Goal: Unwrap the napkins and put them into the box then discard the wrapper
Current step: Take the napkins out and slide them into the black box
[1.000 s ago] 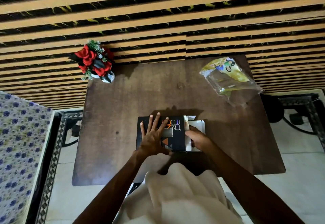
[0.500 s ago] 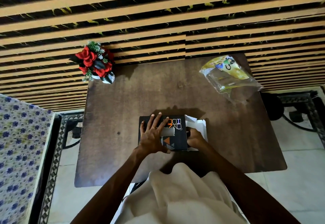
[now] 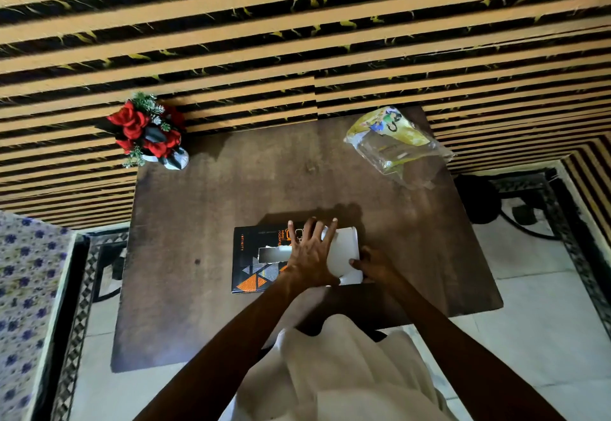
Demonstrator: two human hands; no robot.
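A black tissue box [image 3: 251, 265] with orange triangles and a torn slot on top lies flat near the front of the brown table [image 3: 205, 304]. White napkins [image 3: 345, 252] stick out of its right end. My left hand [image 3: 309, 255] lies spread flat over the right part of the box and the napkins, fingers apart. My right hand [image 3: 373, 266] presses against the napkins' right edge; whether it grips them I cannot tell. The empty clear and yellow wrapper [image 3: 393, 146] lies crumpled at the far right corner of the table.
A pot of red artificial roses [image 3: 148, 132] stands at the table's far left corner. A striped orange and black wall runs behind. A blue-flowered cloth [image 3: 23, 304] lies to the left. A black stand [image 3: 479, 199] sits on the tiled floor at the right.
My left hand has slid right along the box top, from its middle onto the napkin end, uncovering the slot. The right hand stays at the napkins' right edge.
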